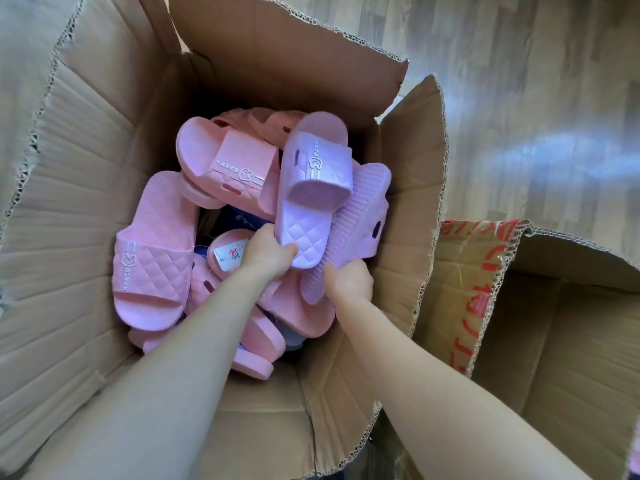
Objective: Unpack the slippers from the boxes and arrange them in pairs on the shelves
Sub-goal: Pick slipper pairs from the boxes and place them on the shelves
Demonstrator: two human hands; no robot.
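Left hand (268,252) pinches the heel of a lilac slipper (313,188), right hand (349,280) grips its sole-up mate (360,209), both on the pile in the box (86,168). Heel-only grips look weak. Snag a pink slipper (152,258) and one probably drops back.

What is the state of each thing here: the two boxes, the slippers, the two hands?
large box: open, flaps up, slippers inside.
second box: open, contents not visible.
pink slippers: heaped loose in the large box, unpaired.
upright purple slipper: strap side up, gripped at its heel.
overturned purple slipper: sole up, gripped at one end.
left hand: grips the upright purple slipper.
right hand: grips the overturned purple slipper.
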